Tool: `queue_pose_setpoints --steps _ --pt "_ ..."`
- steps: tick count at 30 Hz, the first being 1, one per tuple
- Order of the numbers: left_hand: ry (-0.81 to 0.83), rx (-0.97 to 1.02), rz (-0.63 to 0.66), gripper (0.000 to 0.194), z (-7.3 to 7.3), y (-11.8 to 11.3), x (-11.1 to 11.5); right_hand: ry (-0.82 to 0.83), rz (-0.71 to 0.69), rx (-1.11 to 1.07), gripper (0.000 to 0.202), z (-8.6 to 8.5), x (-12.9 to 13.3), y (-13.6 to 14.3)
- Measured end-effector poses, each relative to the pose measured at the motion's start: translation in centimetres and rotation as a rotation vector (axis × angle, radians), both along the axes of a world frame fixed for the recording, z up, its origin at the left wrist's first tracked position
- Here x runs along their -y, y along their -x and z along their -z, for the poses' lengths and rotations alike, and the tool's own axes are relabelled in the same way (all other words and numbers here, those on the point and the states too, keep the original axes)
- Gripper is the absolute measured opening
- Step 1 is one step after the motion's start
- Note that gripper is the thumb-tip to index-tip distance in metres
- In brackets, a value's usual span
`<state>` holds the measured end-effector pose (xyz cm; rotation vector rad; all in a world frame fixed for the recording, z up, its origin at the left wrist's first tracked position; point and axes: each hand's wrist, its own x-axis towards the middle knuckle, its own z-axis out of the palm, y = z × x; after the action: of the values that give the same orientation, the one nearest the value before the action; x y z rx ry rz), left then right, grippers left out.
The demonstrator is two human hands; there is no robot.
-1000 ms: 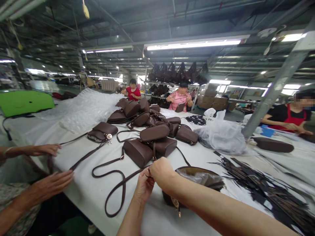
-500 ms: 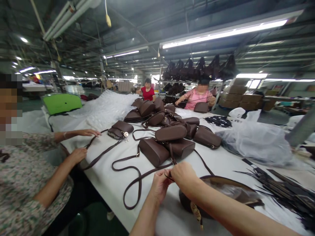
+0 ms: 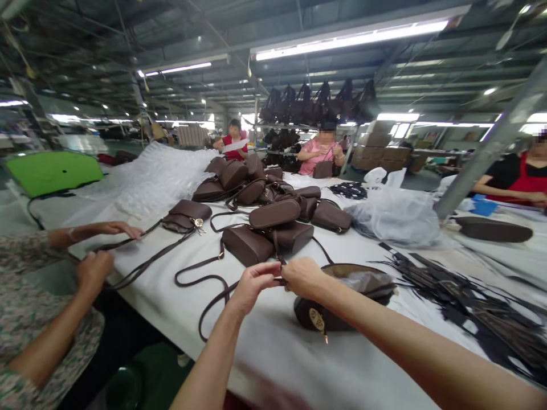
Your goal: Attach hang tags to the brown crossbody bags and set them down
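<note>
Just in front of the bag pile, a thin dark brown strap (image 3: 200,326) runs to both of my hands. My left hand (image 3: 255,283) pinches it between thumb and fingertips. Closed in a fist, my right hand (image 3: 303,277) grips the same strap close beside the left fingertips. Under my right forearm sits an open brown handbag (image 3: 304,312) with clear plastic inside and a round gold charm (image 3: 317,320) on its front. Beyond my hands, a brown bag (image 3: 247,244) lies at the near edge of the heap. My right hand hides where the strap ends.
At the left, a co-worker's hands (image 3: 94,273) hold the strap of a small brown bag (image 3: 188,215). Bubble wrap (image 3: 162,176) is heaped behind it. Dark strips (image 3: 453,296) cover the table's right side, near a clear plastic bag (image 3: 393,213). A post (image 3: 482,148) rises at right.
The view has swung right, bringing another person at the far right into sight. My hands stay on the strap, and my left fingers are more stretched along it.
</note>
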<state>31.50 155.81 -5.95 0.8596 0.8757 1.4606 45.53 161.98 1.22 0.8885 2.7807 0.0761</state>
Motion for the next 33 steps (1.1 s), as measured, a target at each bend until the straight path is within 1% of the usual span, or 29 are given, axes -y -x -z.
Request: queue_pose_setpoints --steps 2,4,6,8,9,10,11,13,14,15,16,17,18,19,20,22,23,25,27,28,29,30,33 --pt "-0.077 0.001 -0.001 0.045 0.3 -0.6 0.1 -0.013 0.003 -0.022 0.018 -0.7 -0.2 -0.6" --pt "-0.121 -0.047 -0.014 0.054 1.0 -1.7 0.1 -0.011 -0.016 -0.044 0.017 -1.5 -0.1 -1.3" --pt "-0.126 -0.151 -0.101 0.052 1.7 -2.7 0.0 0.002 -0.053 -0.076 0.022 -2.5 0.2 -2.3" --pt "-0.115 -0.293 -0.189 0.048 2.2 -2.6 0.1 0.011 -0.093 -0.117 0.022 -3.5 0.2 -3.8" --pt "-0.106 -0.373 -0.221 0.048 2.3 -2.0 0.4 0.009 -0.103 -0.134 0.024 -3.9 0.1 -4.8" --pt "-0.094 -0.458 -0.251 0.047 2.4 -1.0 0.8 0.007 -0.098 -0.141 0.033 -4.2 -0.2 -6.0" --pt "-0.080 -0.543 -0.282 0.047 2.4 0.4 1.4 0.007 -0.077 -0.138 0.046 -4.4 -0.5 -7.3" --pt "-0.024 -0.697 -0.398 0.041 2.4 3.6 2.8 0.013 -0.005 -0.117 0.066 -4.3 -1.3 -9.9" --pt "0.027 -0.756 -0.404 0.037 2.4 5.1 3.6 0.016 0.032 -0.112 0.072 -4.1 -1.7 -11.2" --pt "0.081 -0.791 -0.343 0.034 2.5 6.4 4.3 0.023 0.057 -0.119 0.075 -3.8 -2.1 -12.3" --pt "0.117 -0.847 -0.176 0.032 2.5 7.2 4.9 0.029 0.073 -0.139 0.076 -3.5 -2.4 -13.2" --pt "0.151 -0.897 -0.030 0.031 2.5 7.5 5.3 0.040 0.085 -0.162 0.074 -3.1 -2.6 -13.9" --pt "0.171 -0.934 0.078 0.031 2.5 7.3 5.5 0.059 0.096 -0.186 0.070 -2.8 -2.8 -14.4" --pt "0.177 -0.959 0.129 0.031 2.4 6.7 5.6 0.083 0.106 -0.213 0.065 -2.6 -2.8 -14.7" --pt "0.170 -0.967 0.122 0.031 2.2 5.7 5.4 0.108 0.115 -0.243 0.061 -2.4 -2.8 -14.9" --pt "0.127 -0.916 0.036 0.030 1.8 3.0 4.5 0.157 0.115 -0.299 0.058 -2.2 -2.5 -15.2" --pt "0.102 -0.854 0.026 0.029 1.5 1.6 3.8 0.177 0.107 -0.325 0.057 -2.1 -2.2 -15.3" --pt "0.074 -0.675 0.098 0.028 0.9 -1.2 2.3 0.201 0.090 -0.378 0.059 -2.0 -1.3 -15.6" --pt "0.067 -0.451 0.188 0.036 0.4 -3.4 0.8 0.187 0.087 -0.442 0.072 -1.6 -0.3 -16.0" --pt "0.063 -0.345 0.212 0.039 0.3 -4.3 0.1 0.153 0.091 -0.474 0.078 -1.3 0.2 -16.3" --pt "0.062 -0.251 0.208 0.040 0.2 -5.0 -0.6 0.105 0.094 -0.495 0.082 -1.0 0.6 -16.5" --pt "0.066 -0.171 0.185 0.039 0.1 -5.6 -1.1 0.048 0.090 -0.500 0.079 -0.6 1.0 -16.7" --pt "0.140 0.013 0.055 0.032 -0.1 -6.6 -2.1 -0.094 0.052 -0.472 0.057 0.6 1.7 -17.2"
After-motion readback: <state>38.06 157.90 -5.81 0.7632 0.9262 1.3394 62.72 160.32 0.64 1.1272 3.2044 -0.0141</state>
